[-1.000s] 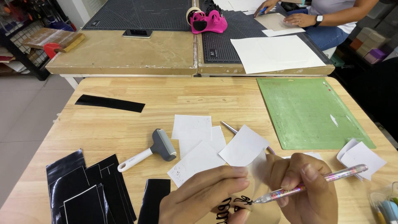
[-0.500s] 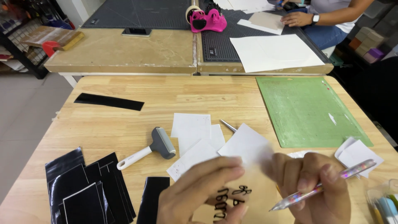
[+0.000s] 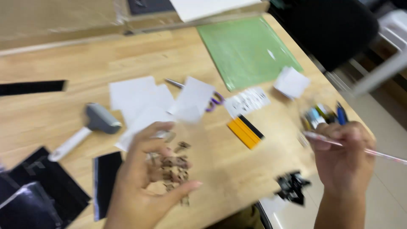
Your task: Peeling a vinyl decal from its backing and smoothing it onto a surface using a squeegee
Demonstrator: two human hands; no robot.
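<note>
Two hands over the desk's near edge, view blurred. Left hand [image 3: 146,186] curled, thumb and fingers closed on a clear sheet with small dark cut shapes [image 3: 174,167], held just above the desk [image 3: 220,169] near the middle of that edge. Right hand [image 3: 345,159] closed around a thin pink pen [image 3: 373,152] past the desk's near right corner, tip pointing left. Crumpled black scrap [image 3: 292,186] between the hands at the near edge. Black sheets [image 3: 38,191] at near left corner. Grey-headed roller with white handle [image 3: 87,129] left of the white paper squares [image 3: 148,101] mid-desk. Yellow and black strip [image 3: 245,131] right of centre. Green cutting mat [image 3: 248,51] at far right; pens [image 3: 324,115] by the right edge.
</note>
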